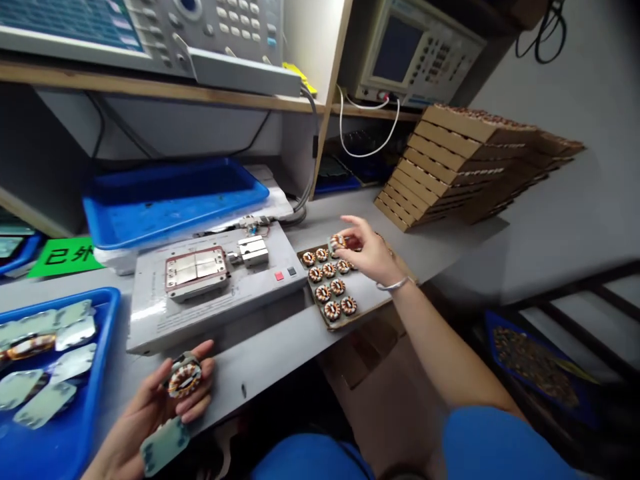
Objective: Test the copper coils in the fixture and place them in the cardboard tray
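Note:
My left hand (145,407), palm up at the front edge of the bench, has its fingers curled round a copper-wound toroidal coil (185,381). A pale green plate (165,445) also lies against the lower part of that hand; its attachment to the palm is not clear. My right hand (373,253) pinches another toroidal coil (337,242) between thumb and fingers. It is over a shallow cardboard tray (363,308), where several similar coils (329,270) sit in rows. Part of the tray is hidden behind the right hand and wrist.
A test fixture (220,303) with metal plates stands mid-bench, before an upper blue tray (185,207). Another blue tray (107,347) at left holds several pale plates. Stacked cardboard trays (435,170) rise at back right. Instruments (410,53) occupy the shelf, with a hanging white cable (357,155).

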`<act>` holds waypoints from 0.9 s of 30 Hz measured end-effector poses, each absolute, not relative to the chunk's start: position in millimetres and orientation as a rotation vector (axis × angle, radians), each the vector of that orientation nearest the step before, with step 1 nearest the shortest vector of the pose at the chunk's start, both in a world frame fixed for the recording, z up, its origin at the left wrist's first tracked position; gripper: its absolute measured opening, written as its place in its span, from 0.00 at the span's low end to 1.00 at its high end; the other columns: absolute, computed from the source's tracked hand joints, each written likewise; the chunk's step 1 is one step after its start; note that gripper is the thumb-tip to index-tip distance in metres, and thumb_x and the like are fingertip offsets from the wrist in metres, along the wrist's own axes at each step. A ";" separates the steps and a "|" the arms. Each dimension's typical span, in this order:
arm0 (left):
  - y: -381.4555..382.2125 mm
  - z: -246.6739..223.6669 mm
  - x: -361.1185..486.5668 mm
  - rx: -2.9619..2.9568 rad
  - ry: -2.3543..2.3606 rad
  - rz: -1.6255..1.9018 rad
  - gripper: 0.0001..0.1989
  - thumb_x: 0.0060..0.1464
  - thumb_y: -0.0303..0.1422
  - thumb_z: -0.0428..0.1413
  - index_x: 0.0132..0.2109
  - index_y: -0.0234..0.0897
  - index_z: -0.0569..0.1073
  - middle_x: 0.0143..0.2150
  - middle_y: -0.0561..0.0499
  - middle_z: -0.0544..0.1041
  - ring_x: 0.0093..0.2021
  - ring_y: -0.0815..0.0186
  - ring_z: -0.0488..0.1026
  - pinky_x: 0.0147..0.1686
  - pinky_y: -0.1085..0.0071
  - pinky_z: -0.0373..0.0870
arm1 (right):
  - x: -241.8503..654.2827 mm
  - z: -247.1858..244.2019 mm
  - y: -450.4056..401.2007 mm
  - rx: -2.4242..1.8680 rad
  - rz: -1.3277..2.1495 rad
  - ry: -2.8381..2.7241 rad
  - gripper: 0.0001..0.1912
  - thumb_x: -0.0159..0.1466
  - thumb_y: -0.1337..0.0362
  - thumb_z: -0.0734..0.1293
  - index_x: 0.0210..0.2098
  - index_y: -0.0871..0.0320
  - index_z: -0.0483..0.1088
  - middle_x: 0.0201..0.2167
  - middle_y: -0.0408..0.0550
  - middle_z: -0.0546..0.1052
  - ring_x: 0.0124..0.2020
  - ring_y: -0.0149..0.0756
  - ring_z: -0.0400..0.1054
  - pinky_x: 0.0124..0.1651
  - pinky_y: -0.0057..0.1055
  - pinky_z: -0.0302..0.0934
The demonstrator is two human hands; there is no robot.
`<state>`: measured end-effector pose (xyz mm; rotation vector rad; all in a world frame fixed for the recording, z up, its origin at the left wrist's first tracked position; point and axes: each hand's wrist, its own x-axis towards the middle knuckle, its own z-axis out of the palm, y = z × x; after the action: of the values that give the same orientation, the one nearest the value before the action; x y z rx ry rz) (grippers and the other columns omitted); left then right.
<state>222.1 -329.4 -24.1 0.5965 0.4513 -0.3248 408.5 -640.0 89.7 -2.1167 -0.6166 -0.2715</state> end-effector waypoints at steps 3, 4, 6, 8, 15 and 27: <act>-330.7 -19.9 223.3 0.601 0.509 -0.333 0.17 0.52 0.33 0.49 0.50 0.38 0.67 0.30 0.51 0.67 0.19 0.76 0.55 0.16 0.76 0.60 | 403.8 70.0 -684.7 -2.311 -0.191 -0.492 0.23 0.51 0.70 0.68 0.47 0.59 0.67 0.40 0.48 0.73 0.36 0.32 0.67 0.43 0.34 0.64; -330.9 -19.5 223.6 0.607 0.532 -0.331 0.18 0.52 0.33 0.50 0.51 0.39 0.67 0.30 0.52 0.67 0.19 0.76 0.55 0.16 0.76 0.61 | 401.6 63.0 -692.3 -2.357 -0.154 -0.494 0.19 0.51 0.70 0.68 0.44 0.59 0.69 0.40 0.48 0.74 0.38 0.33 0.67 0.44 0.35 0.63; -330.7 -21.1 224.1 0.623 0.573 -0.324 0.19 0.50 0.34 0.52 0.51 0.40 0.67 0.31 0.52 0.68 0.19 0.76 0.55 0.16 0.76 0.61 | 397.9 50.3 -699.0 -2.406 -0.084 -0.530 0.16 0.52 0.71 0.67 0.42 0.59 0.71 0.41 0.48 0.74 0.40 0.34 0.67 0.46 0.35 0.63; -329.8 -25.4 224.5 0.629 0.590 -0.318 0.20 0.47 0.36 0.55 0.49 0.40 0.68 0.31 0.52 0.68 0.18 0.77 0.54 0.15 0.77 0.60 | 396.3 40.1 -698.7 -2.436 -0.054 -0.574 0.17 0.52 0.72 0.67 0.42 0.58 0.71 0.42 0.48 0.73 0.43 0.35 0.67 0.47 0.37 0.63; -328.2 -34.5 226.3 0.685 0.576 -0.298 0.23 0.40 0.40 0.60 0.46 0.40 0.70 0.28 0.54 0.66 0.17 0.78 0.52 0.12 0.77 0.59 | 397.5 22.6 -697.7 -2.496 -0.157 -0.710 0.17 0.53 0.74 0.66 0.43 0.58 0.70 0.44 0.49 0.69 0.47 0.36 0.64 0.52 0.38 0.59; -331.6 -25.7 223.7 0.586 0.434 -0.316 0.18 0.53 0.37 0.50 0.49 0.35 0.68 0.31 0.50 0.68 0.19 0.76 0.56 0.16 0.76 0.60 | 387.7 31.2 -694.0 -2.656 -0.294 -0.871 0.21 0.55 0.74 0.64 0.48 0.58 0.66 0.44 0.52 0.67 0.47 0.41 0.62 0.51 0.42 0.59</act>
<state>223.7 -331.6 -25.7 0.5863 0.4341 -0.3157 387.7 -694.0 31.2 -2.6559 -0.8705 -0.2941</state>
